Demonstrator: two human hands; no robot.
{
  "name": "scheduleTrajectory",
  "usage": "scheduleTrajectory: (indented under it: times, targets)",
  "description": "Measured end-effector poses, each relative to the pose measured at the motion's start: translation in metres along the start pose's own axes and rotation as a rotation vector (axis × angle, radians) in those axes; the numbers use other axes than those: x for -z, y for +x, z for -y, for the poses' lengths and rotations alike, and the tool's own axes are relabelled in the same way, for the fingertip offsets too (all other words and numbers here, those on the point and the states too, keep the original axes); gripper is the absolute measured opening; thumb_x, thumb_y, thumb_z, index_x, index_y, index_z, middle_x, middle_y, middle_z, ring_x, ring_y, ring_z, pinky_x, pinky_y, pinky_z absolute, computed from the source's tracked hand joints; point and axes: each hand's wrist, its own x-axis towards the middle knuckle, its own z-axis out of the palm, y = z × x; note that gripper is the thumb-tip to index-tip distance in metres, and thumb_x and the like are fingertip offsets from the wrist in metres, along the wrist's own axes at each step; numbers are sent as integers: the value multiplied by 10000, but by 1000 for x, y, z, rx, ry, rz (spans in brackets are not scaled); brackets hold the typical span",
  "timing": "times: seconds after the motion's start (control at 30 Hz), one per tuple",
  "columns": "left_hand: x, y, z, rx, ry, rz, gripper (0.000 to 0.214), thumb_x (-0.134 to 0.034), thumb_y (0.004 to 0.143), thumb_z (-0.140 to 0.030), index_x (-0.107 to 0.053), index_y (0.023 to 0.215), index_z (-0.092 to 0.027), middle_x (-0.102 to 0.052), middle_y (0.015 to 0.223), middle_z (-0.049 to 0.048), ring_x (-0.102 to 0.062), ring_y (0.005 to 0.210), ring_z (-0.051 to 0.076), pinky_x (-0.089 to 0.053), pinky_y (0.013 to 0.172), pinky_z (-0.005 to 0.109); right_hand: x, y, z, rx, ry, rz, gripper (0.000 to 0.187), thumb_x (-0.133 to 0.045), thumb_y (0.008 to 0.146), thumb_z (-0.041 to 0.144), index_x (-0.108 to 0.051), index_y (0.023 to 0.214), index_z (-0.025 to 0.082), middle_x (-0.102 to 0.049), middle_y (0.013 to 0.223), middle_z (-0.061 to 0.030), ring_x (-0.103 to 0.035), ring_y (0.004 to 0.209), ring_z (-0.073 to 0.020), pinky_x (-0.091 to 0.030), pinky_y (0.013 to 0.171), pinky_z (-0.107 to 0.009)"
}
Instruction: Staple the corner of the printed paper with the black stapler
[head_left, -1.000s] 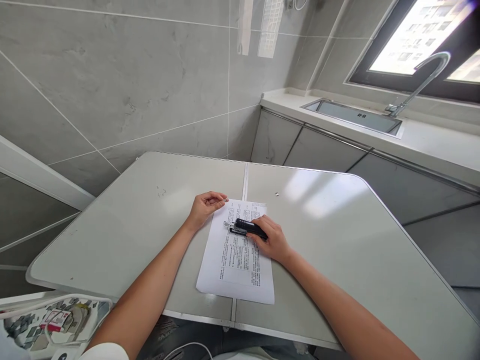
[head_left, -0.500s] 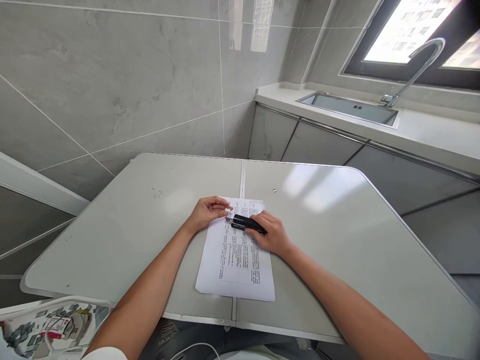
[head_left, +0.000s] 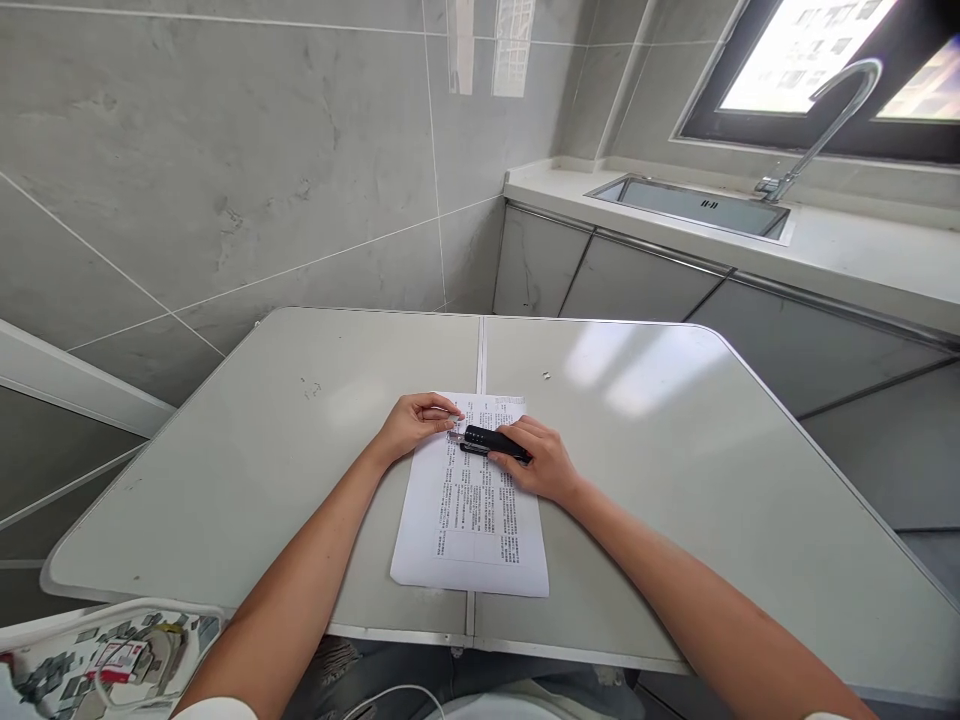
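Observation:
My right hand (head_left: 541, 460) is wrapped round a black stapler (head_left: 487, 440), which lies crosswise over the printed sheet of paper (head_left: 472, 570). The stapler's metal nose points left, towards my left hand (head_left: 420, 422). That hand rests over the paper's upper left edge, its thumb and fingertips pinched together just above the stapler's nose. A tiny pale bit shows at the fingertips, too small to name. Part of the print is covered by the stapler and my right hand.
The paper lies across the seam of a pale folding table (head_left: 637, 520). Small silvery bits (head_left: 546, 376) lie beyond it. At lower left is a white basket (head_left: 142, 605) with packets and a cable. A counter with a sink (head_left: 690, 208) and faucet (head_left: 840, 120) stands at right.
The view has shifted slightly. My left fingertips have barely moved beside the stapler's nose, and the right hand keeps its hold on the stapler.

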Motion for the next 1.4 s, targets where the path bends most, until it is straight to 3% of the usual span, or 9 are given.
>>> scheduleTrajectory:
  times: [0.17, 0.33, 0.53, 0.93, 1.17, 1.4]
  targets:
    - [0, 0, 3, -5, -19, 21, 382, -876, 746, -390, -754, 1021, -155, -765, 1134, 130, -750, 1039, 277, -605, 930, 415, 1, 1, 1, -12, 0, 5, 183, -708, 920, 332, -675, 1053, 213, -695, 839, -56, -597, 770, -197, -481, 693, -332]
    - [-1, 1, 4, -2, -30, 18, 359, -866, 761, -389, -752, 998, -145, -784, 990, 107, -760, 987, 274, -616, 900, 420, 2, 2, 2, -36, -5, 15, 183, -689, 930, 351, -682, 1047, 211, -680, 823, -57, -586, 754, -195, -478, 676, -332]
    - [-1, -2, 5, -75, 141, 78, 358, -876, 742, -351, -778, 1031, -164, -776, 1087, 105, -734, 1068, 262, -555, 1050, 432, 2, 2, 3, -58, -11, 0, 191, -680, 936, 360, -685, 1051, 207, -669, 822, -58, -580, 750, -195, -468, 665, -330]
    - [-2, -3, 6, -165, 282, 125, 210, -798, 811, -326, -819, 947, -168, -796, 976, 88, -752, 932, 230, -611, 906, 355, 3, 4, 4, -103, 6, -4, 189, -671, 946, 373, -687, 1050, 215, -675, 808, -48, -591, 778, -202, -468, 697, -336]
    - [-3, -4, 3, -258, 325, 149, 195, -773, 849, -352, -828, 963, -204, -796, 1007, 99, -752, 967, 238, -620, 901, 367, 7, 6, 6, -133, 39, -47, 191, -675, 940, 390, -703, 1013, 216, -648, 749, -33, -581, 724, -193, -464, 659, -331]
    - [-1, -6, 0, -239, 286, 222, 245, -749, 881, -365, -821, 1064, -217, -787, 1098, 114, -738, 1067, 251, -605, 958, 394, 14, 8, 6, -150, 122, -88, 223, -679, 930, 427, -714, 970, 210, -610, 718, -21, -555, 680, -174, -431, 618, -314]
